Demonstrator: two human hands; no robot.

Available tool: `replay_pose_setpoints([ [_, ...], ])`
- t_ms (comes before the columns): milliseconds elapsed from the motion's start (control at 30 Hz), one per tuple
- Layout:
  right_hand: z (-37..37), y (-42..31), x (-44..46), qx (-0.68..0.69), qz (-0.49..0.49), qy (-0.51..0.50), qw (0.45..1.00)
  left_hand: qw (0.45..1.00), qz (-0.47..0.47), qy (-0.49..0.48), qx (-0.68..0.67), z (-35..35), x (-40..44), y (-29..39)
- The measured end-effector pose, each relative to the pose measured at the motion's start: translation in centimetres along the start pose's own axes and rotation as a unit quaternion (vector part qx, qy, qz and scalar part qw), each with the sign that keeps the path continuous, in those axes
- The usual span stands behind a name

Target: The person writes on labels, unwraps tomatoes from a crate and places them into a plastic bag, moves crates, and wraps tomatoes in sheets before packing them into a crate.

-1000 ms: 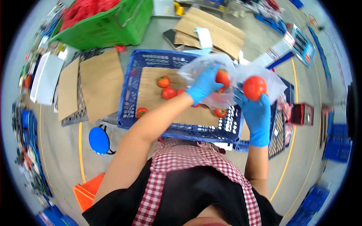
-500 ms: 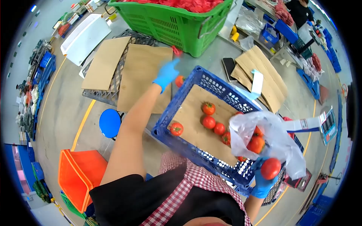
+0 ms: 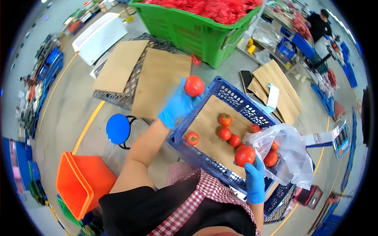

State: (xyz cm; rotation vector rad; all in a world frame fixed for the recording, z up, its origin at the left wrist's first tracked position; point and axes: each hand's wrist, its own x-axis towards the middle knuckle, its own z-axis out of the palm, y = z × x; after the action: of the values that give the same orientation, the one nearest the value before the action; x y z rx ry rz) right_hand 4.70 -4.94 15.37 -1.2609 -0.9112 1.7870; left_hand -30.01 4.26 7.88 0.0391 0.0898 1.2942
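My left hand (image 3: pixel 177 106), in a blue glove, is closed on a tomato (image 3: pixel 194 86) just outside the far left corner of a blue plastic crate (image 3: pixel 248 105). My right hand (image 3: pixel 256 181), also gloved, grips another tomato (image 3: pixel 245 155) over the crate's right part. A clear plastic bag (image 3: pixel 293 143) lies beside that hand, with tomatoes (image 3: pixel 270 158) in its mouth. Inside the crate, several loose tomatoes (image 3: pixel 225 133) rest on a cardboard sheet (image 3: pixel 208 118); one tomato (image 3: pixel 192 138) sits apart near the left wall.
A green basket (image 3: pixel 189 29) of red bags stands at the back. Cardboard sheets (image 3: pixel 161 78) lie to the left, a phone (image 3: pixel 246 80) and cardboard (image 3: pixel 285 90) to the right. A scale display (image 3: pixel 341 138), a blue stool (image 3: pixel 118 129) and an orange bin (image 3: pixel 80 185) are around me.
My left hand came toward me and now holds a tomato from beside the crate. My right hand moved left and up with its tomato, from the crate's near right end to over the crate.
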Motion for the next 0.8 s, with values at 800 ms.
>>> replay_pose_setpoints([
  [800, 14.7, 4.1, 7.7, -0.307, -0.186, -0.033, 0.933, 0.765, 0.566, 0.280, 0.126, 13.7, -10.0, 41.8],
])
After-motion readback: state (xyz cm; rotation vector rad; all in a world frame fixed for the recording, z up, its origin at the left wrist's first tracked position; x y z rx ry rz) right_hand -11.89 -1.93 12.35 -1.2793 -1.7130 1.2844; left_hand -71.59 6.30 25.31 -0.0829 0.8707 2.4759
